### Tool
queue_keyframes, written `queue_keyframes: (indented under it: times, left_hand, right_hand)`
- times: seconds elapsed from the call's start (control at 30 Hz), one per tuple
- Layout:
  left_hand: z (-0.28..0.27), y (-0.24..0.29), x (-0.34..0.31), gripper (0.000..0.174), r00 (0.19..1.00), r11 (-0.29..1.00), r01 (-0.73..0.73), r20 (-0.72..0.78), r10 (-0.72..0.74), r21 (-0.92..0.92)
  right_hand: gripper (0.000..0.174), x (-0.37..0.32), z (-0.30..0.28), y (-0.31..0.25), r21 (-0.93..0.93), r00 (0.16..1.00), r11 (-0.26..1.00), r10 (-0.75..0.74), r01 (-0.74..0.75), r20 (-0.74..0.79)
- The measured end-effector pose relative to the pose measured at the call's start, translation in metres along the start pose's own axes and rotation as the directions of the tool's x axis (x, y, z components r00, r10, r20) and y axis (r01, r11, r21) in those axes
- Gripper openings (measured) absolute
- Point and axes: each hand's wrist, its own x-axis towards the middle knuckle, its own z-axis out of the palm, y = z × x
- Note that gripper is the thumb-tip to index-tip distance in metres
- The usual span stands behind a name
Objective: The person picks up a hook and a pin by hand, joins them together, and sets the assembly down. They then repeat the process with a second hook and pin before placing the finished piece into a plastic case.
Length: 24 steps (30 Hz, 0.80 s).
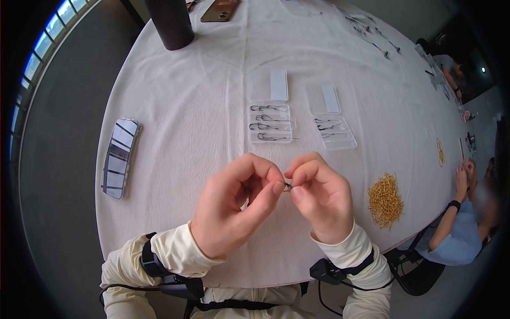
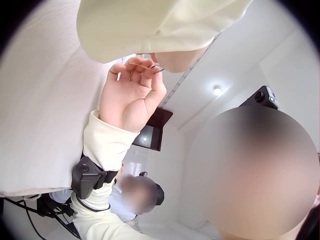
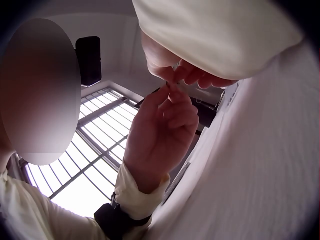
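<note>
Two bare hands are held together above the near side of a round table covered in white cloth (image 1: 186,95). A small thin metal hook (image 1: 287,186) is pinched between them, near centre and raised off the cloth. The left hand (image 1: 234,207) is curled, with thumb and forefinger closed on the hook's left end. The right hand (image 1: 321,196) is curled likewise, with thumb and forefinger gripping the right end, and the fingertips of both hands almost meet. Beyond the hands a clear plastic compartment box (image 1: 271,123) is laid open, with dark hooks set in rows. A second clear plastic box (image 1: 333,130), also open, is placed just to its right and holds fewer hooks. A loose heap of golden hooks (image 1: 385,199) is seen to the right of the right hand, close to the table edge. A glossy flat smartphone (image 1: 121,157) is noted at left, well apart. A dark cylindrical bottle (image 1: 170,21) and a brown-cased phone (image 1: 219,9) are noted at the far edge.
</note>
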Motion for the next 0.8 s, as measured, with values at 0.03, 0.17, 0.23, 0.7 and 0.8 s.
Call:
queue_keyframes:
  times: [0.03, 0.17, 0.23, 0.7, 0.8]
  left_hand:
    - [-0.0004, -0.0003, -0.0002, 0.008, 1.000, 1.000, 0.000, 0.000, 0.000, 0.000]
    - [-0.0011, -0.0007, -0.0003, 0.008, 1.000, 1.000, 0.001, 0.002, -0.001, 0.007]
    - [-0.0006, -0.0007, -0.0002, 0.008, 1.000, 1.000, 0.003, 0.000, -0.003, 0.001]
    - [-0.0059, 0.0057, 0.0008, 0.007, 0.999, 0.998, 0.022, 0.025, -0.023, 0.056]
    - [-0.0058, 0.0048, 0.0007, 0.007, 0.999, 0.997, 0.016, 0.028, -0.018, 0.071]
  right_hand:
    - [0.008, -0.0003, 0.0006, -0.0013, 0.012, 1.000, 1.000, 0.008, -0.008, -0.011]
    - [0.007, 0.0006, 0.0017, -0.0081, -0.087, 0.999, 0.996, -0.006, 0.001, -0.051]
    - [0.006, 0.0013, 0.0009, -0.0065, -0.200, 0.994, 0.976, -0.101, 0.090, -0.045]
    - [0.005, -0.0024, 0.0043, -0.0058, -0.007, 0.998, 0.999, -0.047, 0.047, -0.051]
    - [0.006, -0.0028, 0.0046, -0.0043, -0.036, 0.995, 0.997, -0.071, 0.069, -0.064]
